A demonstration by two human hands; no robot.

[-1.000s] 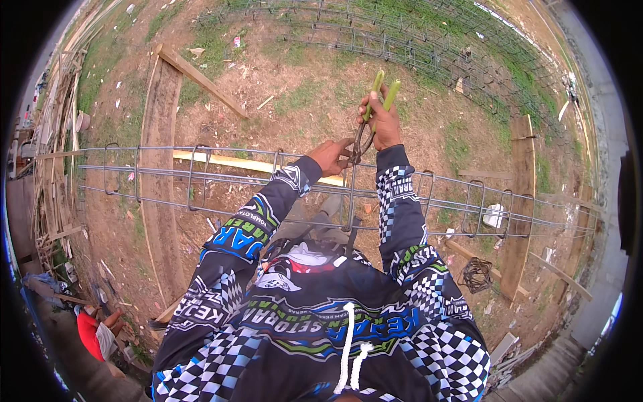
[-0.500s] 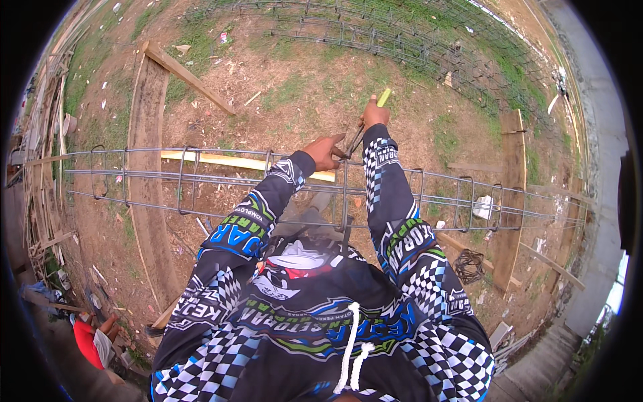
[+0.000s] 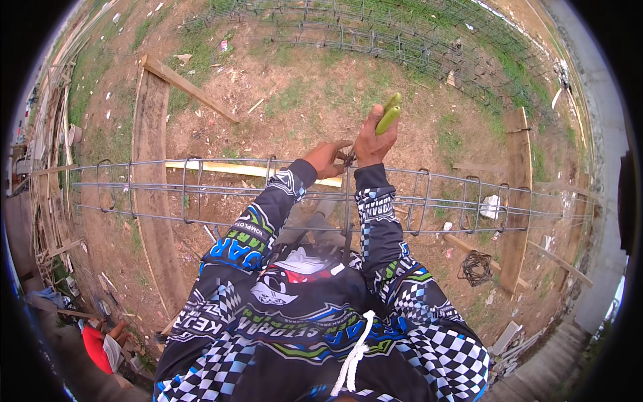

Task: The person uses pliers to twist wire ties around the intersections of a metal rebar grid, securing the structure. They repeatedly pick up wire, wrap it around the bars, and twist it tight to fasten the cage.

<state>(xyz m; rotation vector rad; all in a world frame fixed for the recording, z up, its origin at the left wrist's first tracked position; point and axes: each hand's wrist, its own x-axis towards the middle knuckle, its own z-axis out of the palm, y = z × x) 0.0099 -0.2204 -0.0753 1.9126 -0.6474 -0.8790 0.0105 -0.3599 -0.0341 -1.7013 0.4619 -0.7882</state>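
The rebar cage (image 3: pixel 442 199) is lying crosswise in front of the person, its long axis running from left to right, and both hands are staying at its far side, around the far end of 1 steel stirrup (image 3: pixel 347 201) near the middle. This stirrup is extending from the body side toward the hands. The left hand (image 3: pixel 326 159) is reaching from the left, and its fingertips are lying nearest to the joint of stirrup and far bar; the right hand (image 3: pixel 374 144) is standing just to the right and a little beyond. The right hand is holding the pincers (image 3: pixel 388 119), whose 2 green grips are pointing away from the body and are lying close together, while the metal end is pointing back toward the joint, partly hidden. The left hand is keeping its fingers half bent, with a narrow space to the thumb; I cannot tell whether it is pinching something there. Under the cage, 1 wide plank (image 3: pixel 151 144) is lying on the left and 1 other plank (image 3: pixel 516 258) on the right.
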